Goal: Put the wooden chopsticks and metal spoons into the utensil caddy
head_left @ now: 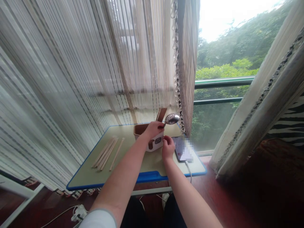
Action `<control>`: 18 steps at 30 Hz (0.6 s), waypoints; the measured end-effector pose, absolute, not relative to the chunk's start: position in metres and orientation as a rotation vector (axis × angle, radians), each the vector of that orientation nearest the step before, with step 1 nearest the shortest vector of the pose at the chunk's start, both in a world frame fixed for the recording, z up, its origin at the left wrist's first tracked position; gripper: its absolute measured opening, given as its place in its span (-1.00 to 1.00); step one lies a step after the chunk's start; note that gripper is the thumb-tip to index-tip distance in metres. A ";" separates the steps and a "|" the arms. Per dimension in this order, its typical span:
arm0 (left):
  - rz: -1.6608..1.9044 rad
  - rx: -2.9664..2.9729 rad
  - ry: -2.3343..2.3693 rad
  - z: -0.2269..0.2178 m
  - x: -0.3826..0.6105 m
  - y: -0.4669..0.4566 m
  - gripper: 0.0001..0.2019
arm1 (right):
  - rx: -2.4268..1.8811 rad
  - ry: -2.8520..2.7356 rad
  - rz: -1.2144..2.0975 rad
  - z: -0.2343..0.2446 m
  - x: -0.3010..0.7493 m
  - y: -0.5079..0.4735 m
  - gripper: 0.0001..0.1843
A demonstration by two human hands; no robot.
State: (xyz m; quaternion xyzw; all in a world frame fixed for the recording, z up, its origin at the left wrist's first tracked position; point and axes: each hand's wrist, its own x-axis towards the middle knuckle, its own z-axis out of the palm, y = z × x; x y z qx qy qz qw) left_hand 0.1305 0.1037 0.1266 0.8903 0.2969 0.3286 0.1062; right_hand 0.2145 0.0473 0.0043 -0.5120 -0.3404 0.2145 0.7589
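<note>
My left hand is closed round the handle of a metal ladle, whose bowl sticks up to the right above a white and brown utensil holder. Dark brown chopsticks stand in the holder behind my hand. My right hand rests against the holder's right side with its fingers curled, touching its wall. The holder stands near the back of a small green table with a blue rim.
Several pale wooden chopsticks lie loose on the table's left half. A phone with a cable lies at the right edge. Striped curtains hang behind, a window with a railing is at right, and a power strip lies on the floor.
</note>
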 end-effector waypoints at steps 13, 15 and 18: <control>0.971 2.430 0.938 0.123 0.127 0.097 -0.81 | -1.200 -0.895 0.386 0.004 0.216 0.042 -0.71; 1.162 2.292 0.951 0.119 0.118 0.089 -0.70 | -1.198 -0.940 0.321 0.005 0.214 0.037 -0.72; 1.530 2.105 0.994 0.112 0.088 0.076 -0.67 | -1.168 -1.037 0.188 0.008 0.204 0.028 -0.74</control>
